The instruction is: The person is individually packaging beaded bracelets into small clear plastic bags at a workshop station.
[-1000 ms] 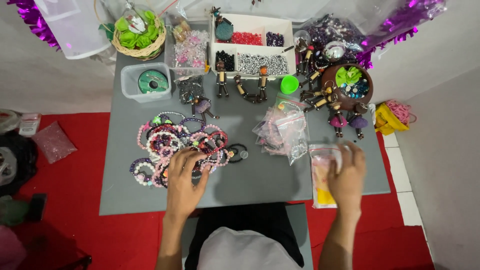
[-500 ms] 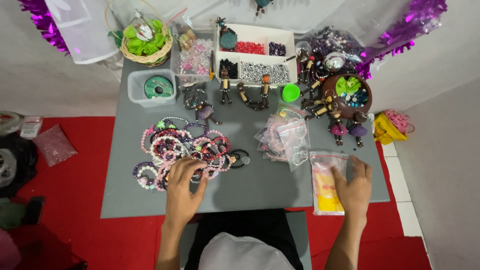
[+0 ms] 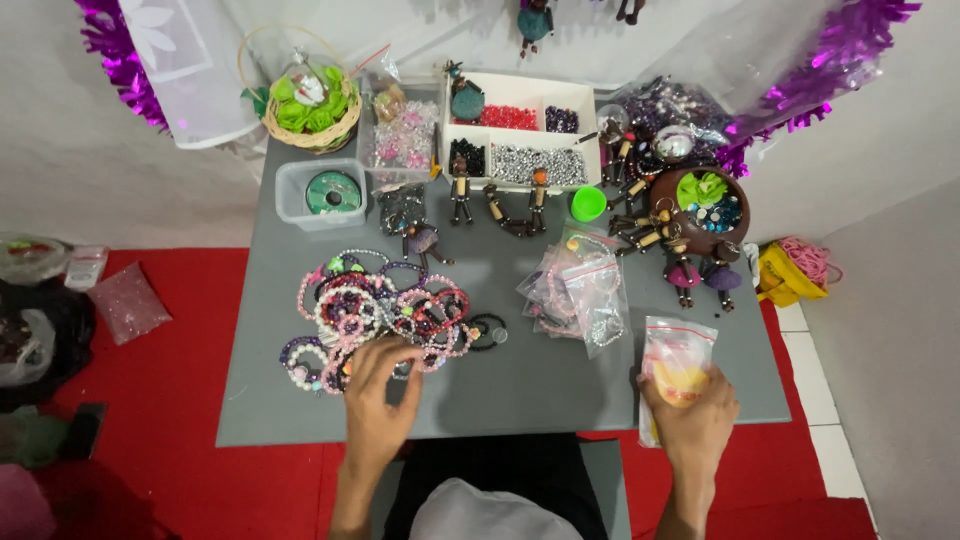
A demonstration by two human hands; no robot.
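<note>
At the near right edge of the grey table (image 3: 520,380), a clear bag of small plastic bags (image 3: 673,362) is gripped at its lower end by the right hand (image 3: 692,420). To the left, the left hand (image 3: 380,395) is laid with loosely curled fingers on the near edge of a heap of beaded bracelets (image 3: 385,312). Further back, packeted bracelets (image 3: 580,290) are seen, then small wooden dolls (image 3: 500,200) and a white bead tray (image 3: 520,125)

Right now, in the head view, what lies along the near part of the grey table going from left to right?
Pile of beaded bracelets → left hand → small clear bags holding bracelets → bag of clear pouches → right hand.
</note>
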